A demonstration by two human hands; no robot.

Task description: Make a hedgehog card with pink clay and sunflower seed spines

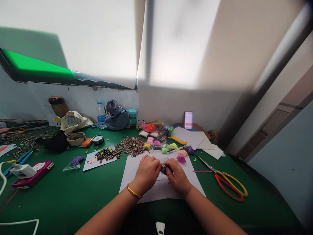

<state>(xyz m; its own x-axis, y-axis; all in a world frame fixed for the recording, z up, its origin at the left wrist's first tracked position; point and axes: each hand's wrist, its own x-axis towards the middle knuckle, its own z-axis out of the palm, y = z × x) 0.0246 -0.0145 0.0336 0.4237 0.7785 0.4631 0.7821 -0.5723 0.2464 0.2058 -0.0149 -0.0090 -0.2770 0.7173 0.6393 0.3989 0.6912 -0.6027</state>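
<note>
scissors [215, 171] lie open right of my white paper [130, 168]; sunflower seeds [133, 146] heap beyond it, and a pink packet [181, 159] sits just past my right hand [178, 176]. the bottle [100, 118] has a blue label too small to read. above the paper, the dark lump [166, 169] sits between my hands, right fingers curled closed around it, left hand [148, 171] pinching its left edge, partly hiding it.

Seeds [134, 146] behind paper [166, 190], scissors [216, 171] right
</note>
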